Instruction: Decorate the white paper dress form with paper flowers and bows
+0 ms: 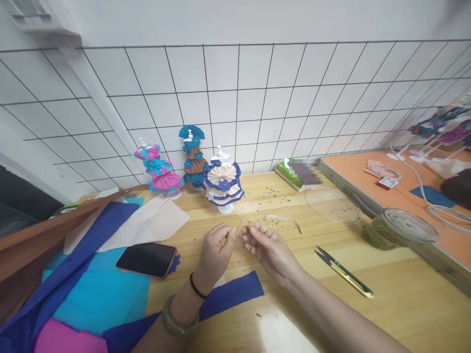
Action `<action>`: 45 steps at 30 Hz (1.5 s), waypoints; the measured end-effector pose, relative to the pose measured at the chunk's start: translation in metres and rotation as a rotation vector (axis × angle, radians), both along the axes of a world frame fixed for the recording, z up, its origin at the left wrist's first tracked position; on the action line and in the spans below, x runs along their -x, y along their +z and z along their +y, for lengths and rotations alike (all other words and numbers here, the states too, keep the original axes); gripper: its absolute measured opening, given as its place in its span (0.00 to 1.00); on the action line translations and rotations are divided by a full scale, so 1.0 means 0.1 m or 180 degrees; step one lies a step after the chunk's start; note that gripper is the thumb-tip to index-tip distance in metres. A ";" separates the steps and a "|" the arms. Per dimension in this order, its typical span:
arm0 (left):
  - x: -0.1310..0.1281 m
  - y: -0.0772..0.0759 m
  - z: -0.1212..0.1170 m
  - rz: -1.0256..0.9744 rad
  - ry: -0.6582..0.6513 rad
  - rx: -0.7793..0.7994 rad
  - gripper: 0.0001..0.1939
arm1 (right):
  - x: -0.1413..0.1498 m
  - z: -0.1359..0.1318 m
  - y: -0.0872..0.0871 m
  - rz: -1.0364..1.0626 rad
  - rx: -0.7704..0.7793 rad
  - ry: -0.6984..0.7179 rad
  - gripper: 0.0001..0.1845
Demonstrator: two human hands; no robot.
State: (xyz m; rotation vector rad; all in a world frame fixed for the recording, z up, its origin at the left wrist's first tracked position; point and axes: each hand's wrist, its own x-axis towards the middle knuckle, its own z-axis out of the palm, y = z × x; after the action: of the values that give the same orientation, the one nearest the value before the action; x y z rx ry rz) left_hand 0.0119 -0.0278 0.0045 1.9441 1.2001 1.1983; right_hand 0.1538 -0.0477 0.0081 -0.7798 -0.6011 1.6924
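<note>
Over the middle of the wooden table, my left hand (218,252) and my right hand (270,250) face each other, fingertips pinched and nearly touching. Whatever they hold, if anything, is too small to make out. A dark blue crepe paper strip (237,294) lies beneath, partly covered by my left wrist. Just beyond my hands stands a small dress form in a white and blue ruffled paper dress (222,189), with a blue paper flower at its waist. Thread snips (344,272) lie to the right of my right hand.
A pink and turquoise paper dress (162,171) and a brown and teal one (194,162) stand by the wall. Left are a phone (147,260) and turquoise paper sheets (103,294). Right are a tape roll (399,230), a clear disc (333,205) and an orange table (360,171).
</note>
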 end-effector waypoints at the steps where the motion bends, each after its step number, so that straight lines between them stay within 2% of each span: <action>1: 0.00 0.00 0.00 0.0004 0.0045 0.0054 0.15 | 0.00 0.00 0.00 -0.0016 -0.0005 0.0016 0.06; 4: -0.01 -0.01 0.01 -0.0010 0.0122 0.0162 0.16 | 0.00 0.01 0.00 -0.0043 -0.0019 0.0027 0.07; 11: -0.04 0.01 0.00 -0.0472 -0.0054 0.0505 0.05 | -0.03 0.04 0.01 -0.0033 0.0006 -0.0036 0.09; 15: -0.05 0.00 0.00 -0.0588 -0.0078 0.0574 0.05 | -0.03 0.05 -0.01 -0.0051 0.0034 -0.0075 0.10; 20: -0.04 0.03 0.00 -0.0344 0.0298 0.0423 0.12 | -0.02 0.05 0.02 -0.0016 0.0095 -0.0063 0.10; 26: 0.00 0.05 -0.02 0.0101 0.0099 0.0385 0.23 | -0.02 0.04 0.04 0.0249 0.0254 0.0069 0.14; 29: -0.01 0.02 -0.02 0.0399 0.0160 0.0112 0.25 | -0.01 0.03 0.04 0.0342 0.0250 0.0126 0.16; 31: -0.01 0.00 0.00 0.0526 0.0360 -0.0024 0.22 | -0.01 0.03 0.05 0.0372 0.0248 0.0171 0.17; 34: -0.01 -0.05 0.04 0.0438 0.0446 0.0067 0.03 | 0.00 0.02 0.05 0.0433 0.0240 0.0236 0.16; 36: 0.00 -0.07 0.06 0.0364 0.0335 0.0085 0.12 | 0.00 0.01 0.05 0.0435 0.0205 0.0271 0.13; 40: 0.02 -0.06 0.07 0.0320 0.0199 0.0182 0.07 | 0.00 0.01 0.04 0.0352 0.0021 0.0298 0.09; 45: 0.06 0.02 0.04 0.0554 0.0418 0.0139 0.11 | -0.02 0.02 0.02 0.0246 0.0012 0.0174 0.05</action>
State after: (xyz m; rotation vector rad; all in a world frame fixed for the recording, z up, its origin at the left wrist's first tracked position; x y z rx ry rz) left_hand 0.0058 -0.0239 0.0067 1.9962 1.4510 1.0741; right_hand 0.1561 -0.0456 0.0097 -0.7028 -0.5703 1.7660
